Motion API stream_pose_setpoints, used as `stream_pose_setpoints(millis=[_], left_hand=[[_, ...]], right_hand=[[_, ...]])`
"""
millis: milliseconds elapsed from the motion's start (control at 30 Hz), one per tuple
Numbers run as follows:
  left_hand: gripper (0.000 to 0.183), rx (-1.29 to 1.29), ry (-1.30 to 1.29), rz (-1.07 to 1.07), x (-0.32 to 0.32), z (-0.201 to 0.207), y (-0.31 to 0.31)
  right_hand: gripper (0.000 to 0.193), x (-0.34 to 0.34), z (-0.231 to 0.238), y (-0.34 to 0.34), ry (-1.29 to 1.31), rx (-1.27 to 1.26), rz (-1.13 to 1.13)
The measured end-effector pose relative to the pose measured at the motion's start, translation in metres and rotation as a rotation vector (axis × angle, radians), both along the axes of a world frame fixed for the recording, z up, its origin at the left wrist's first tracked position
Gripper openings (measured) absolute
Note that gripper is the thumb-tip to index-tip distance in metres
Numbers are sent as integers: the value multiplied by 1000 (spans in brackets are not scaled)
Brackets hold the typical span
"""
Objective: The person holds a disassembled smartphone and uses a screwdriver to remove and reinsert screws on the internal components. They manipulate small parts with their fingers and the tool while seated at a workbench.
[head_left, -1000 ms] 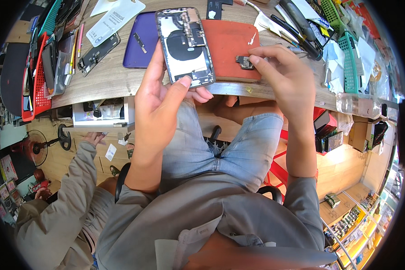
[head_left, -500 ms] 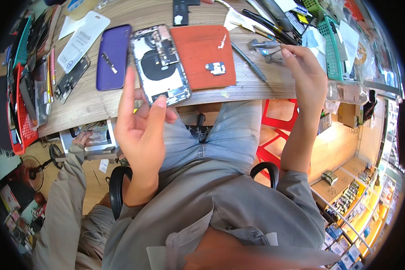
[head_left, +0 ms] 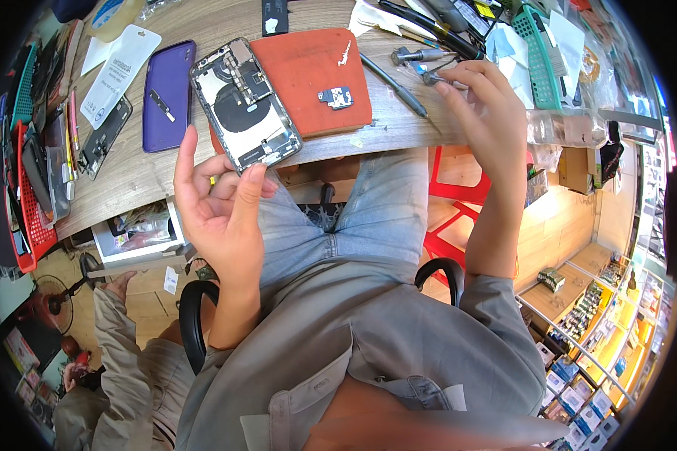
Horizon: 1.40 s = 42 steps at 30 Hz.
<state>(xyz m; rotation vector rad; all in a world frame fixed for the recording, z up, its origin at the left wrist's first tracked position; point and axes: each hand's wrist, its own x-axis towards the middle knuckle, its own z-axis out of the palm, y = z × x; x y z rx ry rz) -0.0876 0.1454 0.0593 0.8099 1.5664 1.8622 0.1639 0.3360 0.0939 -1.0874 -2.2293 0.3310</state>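
Note:
An opened phone (head_left: 242, 113), its inner parts exposed and a black round coil in the middle, lies tilted at the table's front edge. My left hand (head_left: 226, 203) grips its lower end, thumb over the rim and fingers partly hidden underneath. Farther right, my right hand (head_left: 489, 98) pinches a small screwdriver (head_left: 432, 77) near its end cap; its shaft is mostly hidden. A second small screwdriver (head_left: 421, 55) lies just beyond. An orange pad (head_left: 308, 83) reaches under the phone's right side, bearing a small phone part (head_left: 335, 98) and a thin white strip (head_left: 344, 52).
A purple phone case (head_left: 165, 75) with a small part in it lies left of the phone. A grey pen-like tool (head_left: 395, 86) rests right of the pad. Baskets, green (head_left: 538, 60) and red (head_left: 34, 195), stand at the sides. Below the table, a drawer (head_left: 139, 233) stands open.
My right hand has come in closer over the screwdriver. My left hand stays on the phone's lower end. Another person's hand has drawn back from the drawer. The whole view has shifted slightly.

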Motion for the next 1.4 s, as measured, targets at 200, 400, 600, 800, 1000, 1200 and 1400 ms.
stream_pose_setpoints(millis=[200,400,600,800,1000,1200,1400], left_hand=[[81,23,125,8,-8,-19,-16],[74,114,283,44,-17,-41,-28],[60,139,444,66,-23,-49,-28],[54,173,397,80,-21,-53,-35],[36,174,482,55,-17,-65,-46],[32,198,570,20,-6,-67,-51],[34,215,564,-39,4,-68,-57]], right_hand=[[17,19,1,-3,-9,-3,-102],[18,32,-2,-5,-31,-4,-178],[22,30,-12,-5,-134,61,-95],[19,45,-14,-2,-57,70,-150],[19,72,-11,17,-89,121,-487],[33,69,-28,48,-156,135,-530],[29,65,-36,61,-249,235,-548]])
